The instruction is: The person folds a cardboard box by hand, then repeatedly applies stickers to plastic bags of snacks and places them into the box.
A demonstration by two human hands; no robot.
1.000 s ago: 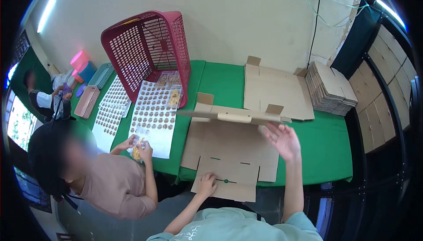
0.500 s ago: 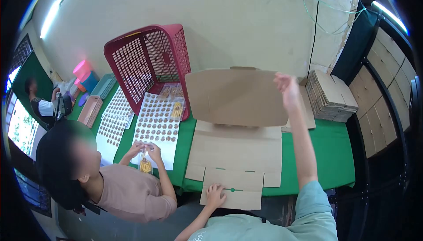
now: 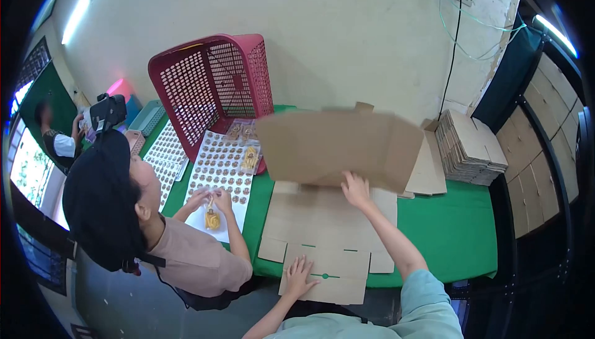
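Note:
A large unfolded cardboard box blank lies on the green-covered table in front of me, one broad panel raised at its far end and blurred at the edges. Fingers spread, my left hand lies flat on the near flap, left of a small slotted hole. My right hand is at the raised panel's lower middle edge; its fingers look extended against the board, not wrapped round it.
At left, a co-worker's hands hold a small clear bag of yellow pieces over sticker sheets. A tipped red basket stands behind. Folded cardboard is stacked at right. Another person is far left.
My right hand has moved from the raised panel's right edge down and left to its lower middle. The panel has tilted and shifted. My left hand stays on the flap, its fingers more spread.

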